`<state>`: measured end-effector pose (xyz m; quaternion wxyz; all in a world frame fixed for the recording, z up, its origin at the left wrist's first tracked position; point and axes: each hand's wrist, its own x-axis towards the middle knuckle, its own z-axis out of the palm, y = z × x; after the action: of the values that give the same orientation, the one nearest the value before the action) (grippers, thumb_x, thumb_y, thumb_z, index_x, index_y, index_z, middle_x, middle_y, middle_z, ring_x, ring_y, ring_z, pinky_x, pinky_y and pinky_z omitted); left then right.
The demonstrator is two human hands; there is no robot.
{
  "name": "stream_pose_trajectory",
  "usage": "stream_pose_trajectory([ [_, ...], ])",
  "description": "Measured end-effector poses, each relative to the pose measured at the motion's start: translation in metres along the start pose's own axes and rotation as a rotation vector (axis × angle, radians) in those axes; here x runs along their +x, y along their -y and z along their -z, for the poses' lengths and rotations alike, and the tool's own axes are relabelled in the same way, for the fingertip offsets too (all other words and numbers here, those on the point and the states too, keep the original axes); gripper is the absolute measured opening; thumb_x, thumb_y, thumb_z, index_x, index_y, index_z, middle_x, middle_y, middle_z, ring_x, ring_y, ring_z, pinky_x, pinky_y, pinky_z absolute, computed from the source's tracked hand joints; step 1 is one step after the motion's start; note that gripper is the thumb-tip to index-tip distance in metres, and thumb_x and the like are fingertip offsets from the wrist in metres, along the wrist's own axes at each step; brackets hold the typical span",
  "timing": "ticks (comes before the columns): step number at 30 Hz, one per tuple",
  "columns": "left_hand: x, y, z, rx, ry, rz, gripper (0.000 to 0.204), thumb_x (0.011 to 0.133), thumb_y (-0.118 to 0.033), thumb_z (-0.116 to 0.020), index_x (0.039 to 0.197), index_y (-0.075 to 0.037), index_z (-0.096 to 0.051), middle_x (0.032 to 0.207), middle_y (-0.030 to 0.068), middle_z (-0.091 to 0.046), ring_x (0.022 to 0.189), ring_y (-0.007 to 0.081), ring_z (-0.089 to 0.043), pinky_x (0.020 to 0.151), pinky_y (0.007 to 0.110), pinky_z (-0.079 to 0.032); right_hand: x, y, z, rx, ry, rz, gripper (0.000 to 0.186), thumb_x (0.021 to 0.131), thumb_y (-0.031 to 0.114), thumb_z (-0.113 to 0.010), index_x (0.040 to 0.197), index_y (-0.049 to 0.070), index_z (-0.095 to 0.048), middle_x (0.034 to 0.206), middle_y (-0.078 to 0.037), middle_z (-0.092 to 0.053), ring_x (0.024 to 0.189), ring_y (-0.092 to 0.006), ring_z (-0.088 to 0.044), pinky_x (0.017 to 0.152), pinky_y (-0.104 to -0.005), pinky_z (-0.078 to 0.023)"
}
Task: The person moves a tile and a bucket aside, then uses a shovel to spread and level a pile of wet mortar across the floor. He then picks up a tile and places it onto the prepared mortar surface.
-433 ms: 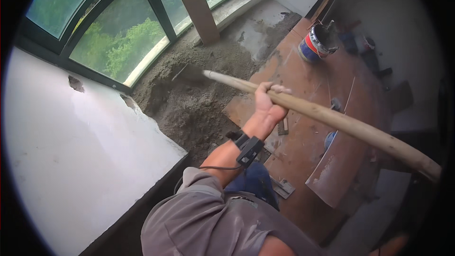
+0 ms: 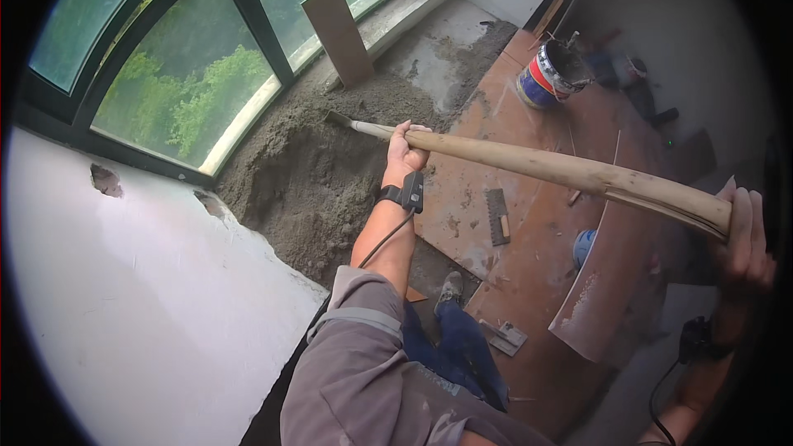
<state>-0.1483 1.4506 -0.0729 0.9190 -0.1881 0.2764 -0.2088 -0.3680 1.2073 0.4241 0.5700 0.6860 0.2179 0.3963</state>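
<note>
Hands grip a long wooden handle point(image 2: 562, 169) at both ends of its visible length. The left hand point(image 2: 405, 153) is wrapped fully around the shaft near the working end, fingers curled shut over the wood, a black wrist strap point(image 2: 406, 192) with a trailing cable on the forearm. The right hand point(image 2: 743, 239) closes around the butt of the handle at the right edge of the view, its fingers folded over the pale, worn wood; a second black strap point(image 2: 698, 339) sits on that wrist.

The handle runs slantwise across the scene, from the right hand up and left to a narrow metal head point(image 2: 340, 120) that rests on a heap of grey, damp mortar mix point(image 2: 314, 173). The heap lies along the foot of a curved window point(image 2: 190, 91) with dark frames, greenery showing through the glass. A brown tile point(image 2: 337, 33) leans upright against the sill behind the mix.

Right of the heap, reddish-brown boards point(image 2: 529, 223) cover the floor. On them lie a notched trowel point(image 2: 497, 216) and, farther back, a paint bucket point(image 2: 549, 74) banded in red, white and blue. A white wall point(image 2: 149, 306) with chipped patches fills the lower left, and the person's blue trouser leg and grey shoe point(image 2: 450, 289) stand below the left arm.
</note>
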Motion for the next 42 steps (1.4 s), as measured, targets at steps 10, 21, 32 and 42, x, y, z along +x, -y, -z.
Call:
stream_pose_trajectory([
  [10, -0.078, 0.085, 0.007, -0.081, -0.048, 0.053, 0.021, 0.082, -0.016, -0.051, 0.066, -0.010, -0.039, 0.058, 0.0005, -0.042, 0.057, 0.0161, -0.045, 0.061, 0.032, -0.044, -0.058, -0.066, 0.001, 0.082, -0.021, 0.048, 0.015, 0.067, 0.002, -0.073, 0.074, 0.003, -0.060, 0.069, -0.006, -0.060, 0.064, -0.0190, -0.063, 0.058, -0.0287, -0.054],
  [21, -0.191, 0.166, 0.063, 0.232, -0.430, -0.225, 0.019, 0.077, -0.014, -0.047, 0.062, -0.009, -0.037, 0.057, 0.0014, -0.038, 0.053, 0.0168, -0.041, 0.058, 0.031, -0.042, -0.259, -0.034, -0.022, 0.352, 0.046, -0.345, 0.025, 0.067, 0.003, -0.073, 0.080, 0.009, -0.053, 0.072, -0.002, -0.056, 0.069, -0.0186, -0.057, 0.065, -0.0327, -0.048],
  [32, -0.144, 0.214, 0.060, 0.189, -0.475, -0.354, 0.023, 0.074, -0.015, -0.051, 0.056, -0.011, -0.037, 0.053, 0.0004, -0.040, 0.052, 0.0165, -0.043, 0.057, 0.031, -0.043, -0.274, -0.035, -0.150, 0.413, -0.052, -0.414, 0.029, 0.067, 0.006, -0.074, 0.084, 0.012, -0.051, 0.077, 0.000, -0.054, 0.076, -0.0172, -0.056, 0.075, -0.0350, -0.046],
  [42, -0.013, 0.177, 0.038, 0.074, -0.623, -0.442, 0.022, 0.072, -0.016, -0.050, 0.056, -0.012, -0.036, 0.051, 0.0007, -0.039, 0.050, 0.0170, -0.042, 0.054, 0.031, -0.043, -0.205, 0.056, -0.339, 0.665, 0.062, -0.331, 0.031, 0.065, 0.008, -0.076, 0.082, 0.013, -0.052, 0.076, 0.000, -0.053, 0.075, -0.0180, -0.054, 0.073, -0.0356, -0.042],
])
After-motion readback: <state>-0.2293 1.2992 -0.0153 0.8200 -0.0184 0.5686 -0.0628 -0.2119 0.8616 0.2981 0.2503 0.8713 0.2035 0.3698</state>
